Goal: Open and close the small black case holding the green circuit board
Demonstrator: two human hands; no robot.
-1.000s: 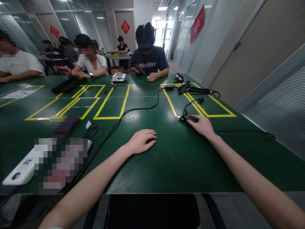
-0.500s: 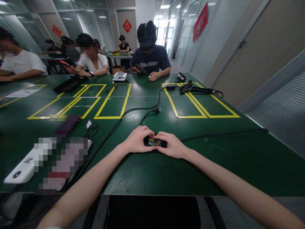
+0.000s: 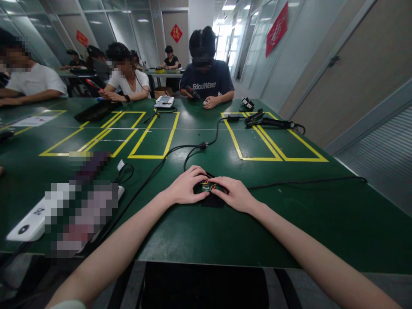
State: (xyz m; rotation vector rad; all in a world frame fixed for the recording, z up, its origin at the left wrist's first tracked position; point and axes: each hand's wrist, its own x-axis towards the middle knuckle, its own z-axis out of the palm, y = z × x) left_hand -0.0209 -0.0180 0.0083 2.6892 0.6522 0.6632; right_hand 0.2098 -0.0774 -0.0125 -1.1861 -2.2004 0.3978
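Note:
A small green circuit board (image 3: 206, 187) with round copper-coloured coils and thin yellow wires sits between my hands, low over the near part of the green table. My left hand (image 3: 186, 186) grips its left side, thumb at the near edge and fingers curled over the far side. From the right, my right hand (image 3: 236, 194) closes on it in the same way, fingertips almost meeting the left ones. Under the board, toward me, a flat black piece (image 3: 212, 201) shows; how it joins the board is hidden. A black cord (image 3: 186, 162) runs up from behind my left fingers.
A black plug (image 3: 202, 146) lies beyond my hands, beside a long cable. White power strips (image 3: 27, 223), partly blurred, lie at left. A black tool (image 3: 270, 122) rests across yellow tape at far right. Co-workers sit opposite, one (image 3: 207, 83) holding a dark tool.
The plug has shifted left and away from me, onto the long cable. My thumbs have spread apart, and the flat black piece now shows below the board.

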